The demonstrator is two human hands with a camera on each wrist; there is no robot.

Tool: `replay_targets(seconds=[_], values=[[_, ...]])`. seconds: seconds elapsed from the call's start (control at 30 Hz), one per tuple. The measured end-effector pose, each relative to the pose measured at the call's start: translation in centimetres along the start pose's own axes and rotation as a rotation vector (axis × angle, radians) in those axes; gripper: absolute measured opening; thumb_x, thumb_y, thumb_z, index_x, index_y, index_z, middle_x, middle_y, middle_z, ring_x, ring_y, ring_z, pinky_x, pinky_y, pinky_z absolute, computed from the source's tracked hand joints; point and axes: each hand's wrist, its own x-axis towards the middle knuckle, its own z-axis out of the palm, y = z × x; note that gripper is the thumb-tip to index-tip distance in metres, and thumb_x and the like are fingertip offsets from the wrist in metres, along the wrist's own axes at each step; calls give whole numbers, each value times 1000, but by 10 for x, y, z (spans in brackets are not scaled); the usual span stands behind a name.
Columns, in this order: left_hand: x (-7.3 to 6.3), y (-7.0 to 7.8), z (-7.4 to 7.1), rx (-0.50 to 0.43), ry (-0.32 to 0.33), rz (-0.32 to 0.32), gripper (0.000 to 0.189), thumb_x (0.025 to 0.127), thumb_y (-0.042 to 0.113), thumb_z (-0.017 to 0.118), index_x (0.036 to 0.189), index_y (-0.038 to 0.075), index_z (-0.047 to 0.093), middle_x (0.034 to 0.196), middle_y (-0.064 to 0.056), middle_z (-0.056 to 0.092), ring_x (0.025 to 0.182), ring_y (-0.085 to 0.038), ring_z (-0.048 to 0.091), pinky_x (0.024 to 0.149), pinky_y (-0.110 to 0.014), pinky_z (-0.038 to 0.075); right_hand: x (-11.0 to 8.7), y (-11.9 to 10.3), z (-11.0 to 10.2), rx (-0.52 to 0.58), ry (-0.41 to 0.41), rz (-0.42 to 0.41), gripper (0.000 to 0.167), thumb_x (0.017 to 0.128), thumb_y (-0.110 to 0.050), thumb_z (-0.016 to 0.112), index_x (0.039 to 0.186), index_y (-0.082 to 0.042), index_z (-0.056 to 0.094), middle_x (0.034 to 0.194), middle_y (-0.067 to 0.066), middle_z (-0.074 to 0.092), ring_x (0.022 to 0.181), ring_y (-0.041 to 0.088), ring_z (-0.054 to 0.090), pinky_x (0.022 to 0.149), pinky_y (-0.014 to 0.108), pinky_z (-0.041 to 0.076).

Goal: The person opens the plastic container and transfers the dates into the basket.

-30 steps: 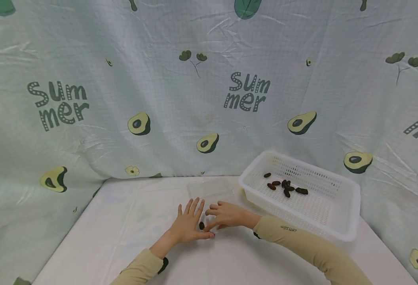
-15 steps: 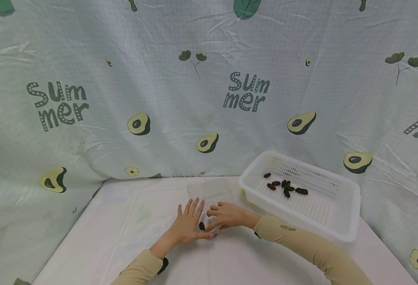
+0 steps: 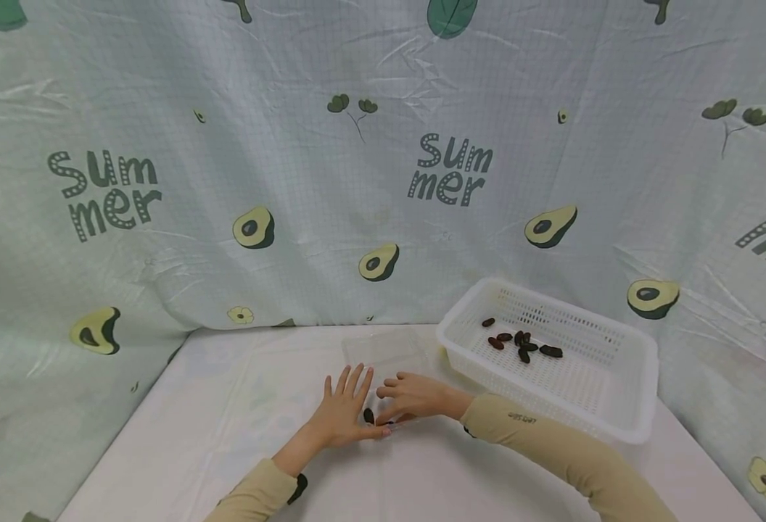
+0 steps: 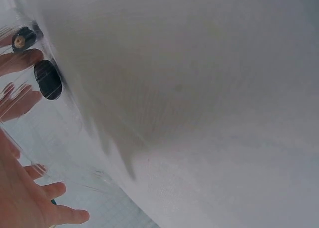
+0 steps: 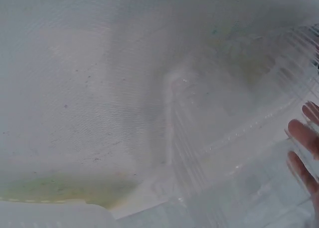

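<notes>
Between my hands stands a clear, ribbed plastic box point(image 5: 184, 138) with dark dates in it. My left hand point(image 3: 337, 420) is spread, fingers straight, at the box's left side, its thumb along the near side. In the left wrist view, its fingers point(image 4: 65, 214) point away from the box. My right hand point(image 3: 416, 396) reaches into the box from the right, its fingers bent down. Seen through the clear wall, its fingertips pinch one date point(image 4: 22, 39). Beside them lies another date point(image 4: 48, 80). The wall's ribs and reflections partly blur the right fingers.
A white perforated plastic basket point(image 3: 618, 406) stands at the right, with several loose dates point(image 3: 523, 346) inside. Behind my hands lies a flat clear plastic piece point(image 3: 383, 348). A printed curtain point(image 3: 291, 159) hangs along the table's back and sides.
Both hands stay at the box. My right fingertips shift slightly, and a dark date edge now shows beside them. The view tips a little.
</notes>
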Motion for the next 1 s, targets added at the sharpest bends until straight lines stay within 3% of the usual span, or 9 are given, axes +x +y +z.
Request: replay_targets(seconds=[0.17, 0.3, 0.47, 0.7, 1.0], values=[[1, 0, 1, -7, 1, -8, 105, 72, 77, 41, 145, 9, 10, 149, -17, 11, 135, -41, 12, 99, -65, 15, -2, 4, 8, 11, 5, 48, 20, 84, -44, 52, 103, -44, 58, 95, -10, 53, 78, 6, 45, 62, 19, 36], [2, 1, 2, -10, -2, -11, 106, 71, 77, 41, 145, 8, 9, 150, -17, 11, 136, -40, 12, 99, -65, 14, -4, 7, 11, -31, -38, 81, 26, 83, -47, 51, 109, -43, 56, 100, -11, 53, 83, 6, 46, 63, 19, 37], [1, 0, 3, -18, -5, -14, 106, 71, 76, 43, 145, 8, 9, 150, -17, 10, 136, -40, 12, 99, -66, 13, -2, 5, 6, -26, -15, 55, 38, 77, -53, 56, 113, -44, 53, 106, -12, 54, 88, 6, 47, 63, 19, 38], [-1, -1, 2, -40, -20, -16, 105, 72, 74, 45, 144, 7, 10, 150, -17, 8, 135, -42, 10, 98, -67, 13, 5, 0, 7, 54, 8, 41, 26, 78, -50, 58, 103, -44, 59, 107, -11, 53, 92, 6, 47, 64, 18, 38], [-1, 0, 1, -33, -13, -19, 104, 72, 75, 43, 145, 9, 9, 150, -16, 8, 136, -41, 10, 99, -66, 13, 2, 2, 5, 67, 25, 80, 19, 77, -49, 58, 93, -40, 63, 100, -9, 54, 86, 7, 46, 64, 19, 39]])
